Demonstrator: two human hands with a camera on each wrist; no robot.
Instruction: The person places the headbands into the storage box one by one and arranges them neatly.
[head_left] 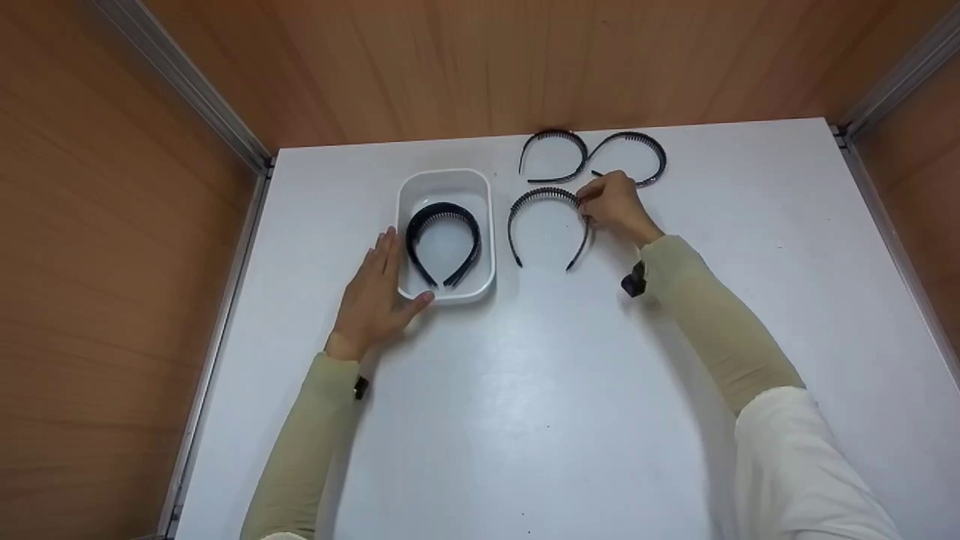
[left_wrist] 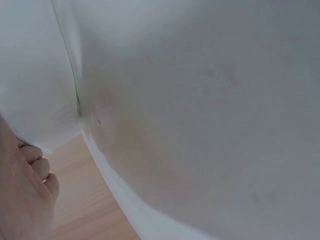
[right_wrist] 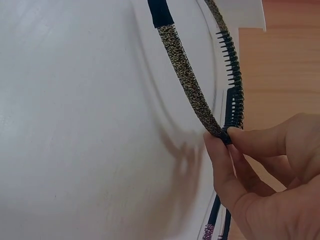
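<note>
While a glittery toothed headband, just right of a white tub, is pinched by the right hand, the left hand lies straight-fingered along the tub's left side; black headbands lie inside, two more headbands beyond.

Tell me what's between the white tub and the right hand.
In the head view, a toothed headband, pinched by the right hand, spans most of that stretch; a narrow strip of bare table shows between it and the white tub.
</note>
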